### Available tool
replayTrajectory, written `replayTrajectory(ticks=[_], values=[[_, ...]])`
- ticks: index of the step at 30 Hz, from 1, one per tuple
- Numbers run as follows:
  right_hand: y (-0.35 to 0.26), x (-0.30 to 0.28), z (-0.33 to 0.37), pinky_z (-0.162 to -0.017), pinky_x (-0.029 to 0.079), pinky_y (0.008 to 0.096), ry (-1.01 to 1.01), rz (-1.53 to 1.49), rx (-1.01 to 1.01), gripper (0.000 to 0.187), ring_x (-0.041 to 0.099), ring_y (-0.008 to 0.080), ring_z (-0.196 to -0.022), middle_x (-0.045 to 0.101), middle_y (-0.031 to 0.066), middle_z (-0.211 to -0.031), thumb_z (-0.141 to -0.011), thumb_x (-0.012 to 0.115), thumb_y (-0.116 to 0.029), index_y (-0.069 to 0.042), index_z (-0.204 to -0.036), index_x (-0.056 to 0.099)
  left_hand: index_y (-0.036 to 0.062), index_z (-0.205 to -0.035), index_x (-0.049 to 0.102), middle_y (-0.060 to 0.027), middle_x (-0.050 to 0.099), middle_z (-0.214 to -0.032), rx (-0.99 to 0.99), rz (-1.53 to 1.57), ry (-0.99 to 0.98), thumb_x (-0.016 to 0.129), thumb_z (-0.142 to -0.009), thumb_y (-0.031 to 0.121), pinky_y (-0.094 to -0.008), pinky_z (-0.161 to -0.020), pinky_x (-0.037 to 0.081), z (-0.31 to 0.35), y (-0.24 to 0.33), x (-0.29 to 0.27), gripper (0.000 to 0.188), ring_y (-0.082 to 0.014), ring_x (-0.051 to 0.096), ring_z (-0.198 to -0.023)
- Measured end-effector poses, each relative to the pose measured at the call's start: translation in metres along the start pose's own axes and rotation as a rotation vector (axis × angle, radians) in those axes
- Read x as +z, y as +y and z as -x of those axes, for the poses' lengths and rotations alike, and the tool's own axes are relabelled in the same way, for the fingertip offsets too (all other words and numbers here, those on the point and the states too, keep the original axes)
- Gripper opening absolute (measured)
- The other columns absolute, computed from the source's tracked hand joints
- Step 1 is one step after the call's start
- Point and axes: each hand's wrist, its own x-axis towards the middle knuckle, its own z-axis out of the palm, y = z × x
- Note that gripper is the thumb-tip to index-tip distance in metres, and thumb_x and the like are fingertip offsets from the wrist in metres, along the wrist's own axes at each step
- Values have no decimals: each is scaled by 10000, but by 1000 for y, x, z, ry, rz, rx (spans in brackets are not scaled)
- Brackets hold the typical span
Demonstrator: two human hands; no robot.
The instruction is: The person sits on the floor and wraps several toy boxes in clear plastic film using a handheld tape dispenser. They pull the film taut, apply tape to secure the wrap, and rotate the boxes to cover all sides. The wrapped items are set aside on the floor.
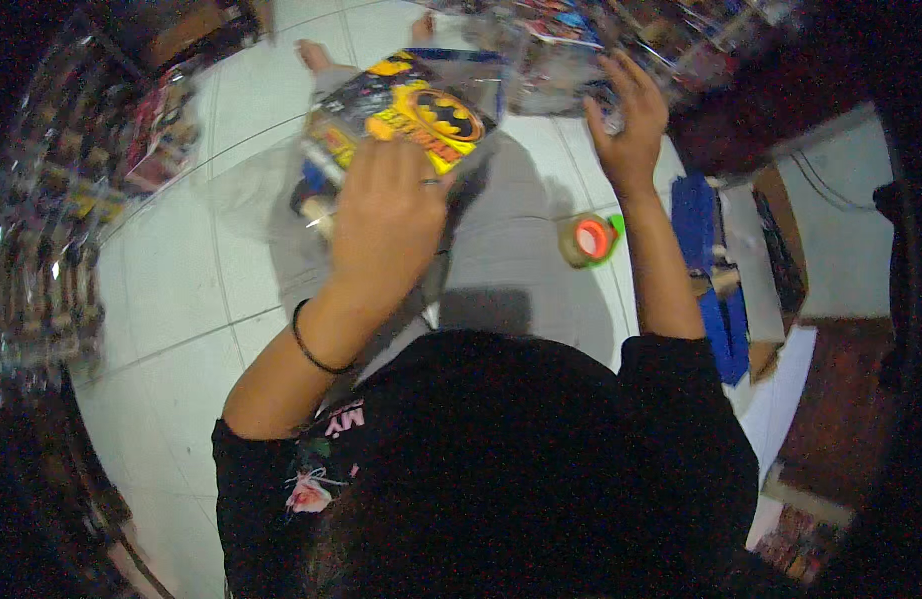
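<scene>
My left hand (pixel 389 205) is closed on the near edge of a black and yellow printed package (pixel 421 105) with an oval emblem. Clear plastic shows around that package, which lies over my lap. Beside my left thumb a white and blue stick-like thing (pixel 324 163) shows; its kind is blurred. My right hand (pixel 632 125) is raised to the far right, fingers spread apart, close to a heap of clear plastic-wrapped items (pixel 556 75). Something whitish and shiny shows between its thumb and fingers, but no hold on it is visible.
A tape roll with an orange core (pixel 589 240) is beside my right leg. Blue folded pieces (pixel 695 225) and an opened cardboard box (pixel 780 240) stand at the right. Stacked wrapped goods (pixel 51 260) line the left side of the white tiled floor (pixel 171 329).
</scene>
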Motion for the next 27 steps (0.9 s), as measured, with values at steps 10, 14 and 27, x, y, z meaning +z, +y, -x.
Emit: replayTrajectory(ticks=[10, 14, 27], values=[[118, 75, 319, -512, 496, 369, -232, -466, 1785, 615, 594, 205, -618, 625, 109, -811, -690, 785, -477, 23, -987, 583, -51, -821, 648, -165, 576, -912, 58, 2, -44, 596, -776, 180, -434, -919, 426, 5, -4, -8, 240, -300, 546, -911], [114, 50, 225, -643, 571, 406, 306, -1124, 1851, 349, 633, 241, -722, 625, 92, -909, -818, 705, -288, -12, -1001, 596, -83, -934, 638, -152, 594, -945, 66, -138, -47, 623, -769, 200, -405, -918, 449, 6, -2, -12, 328, -269, 571, -935], [-172, -15, -206, -766, 504, 385, -661, -403, 22, 329, 645, 270, -832, 665, 183, -868, -704, 717, -228, 20, -919, 685, -94, -997, 638, -186, 598, -1072, 110, -112, 55, 552, -807, 191, -436, -965, 410, 20, -4, 6, 353, -300, 552, -1023]])
